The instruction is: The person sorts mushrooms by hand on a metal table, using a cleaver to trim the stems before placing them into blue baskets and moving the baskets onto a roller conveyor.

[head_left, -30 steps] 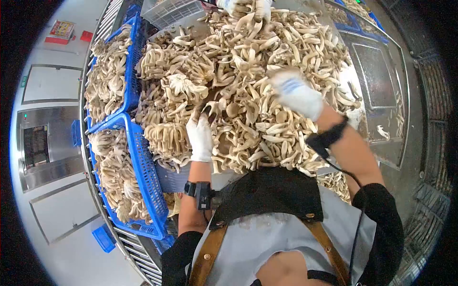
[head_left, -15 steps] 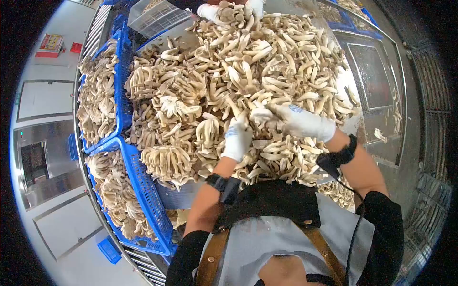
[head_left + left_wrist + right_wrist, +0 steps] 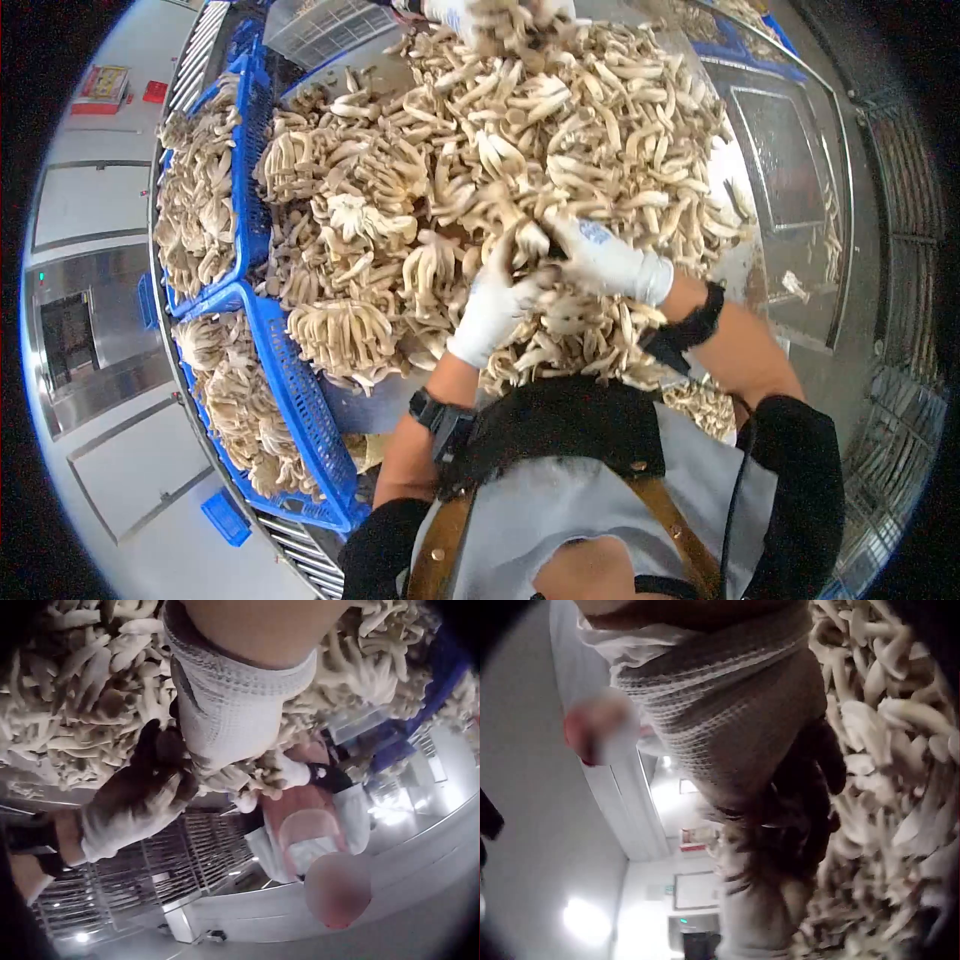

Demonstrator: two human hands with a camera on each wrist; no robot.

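Both gloved hands meet over the near middle of a large heap of pale mushrooms (image 3: 600,130). My left hand (image 3: 497,308) holds a small clump of mushrooms (image 3: 532,240) from the near left side. From the right, my right hand (image 3: 605,258) grips the same clump, its dark-stained fingers curled in close to the left fingertips. In the left wrist view, the left glove (image 3: 229,709) hides most of the clump. An intact mushroom cluster (image 3: 342,335) lies at the heap's left front, and another cluster (image 3: 432,270) stands just left of the hands.
Two blue crates (image 3: 300,395) filled with mushrooms stand along the left on a roller conveyor (image 3: 290,545). Across the heap, another person's gloved hands (image 3: 455,15) hold mushrooms. A metal surface (image 3: 785,160) lies to the right, with a white scrap (image 3: 795,287) on it.
The left hand has moved right and slightly nearer with mushrooms in it. The right hand has come down and left from over the heap to meet it. The view has shifted somewhat.
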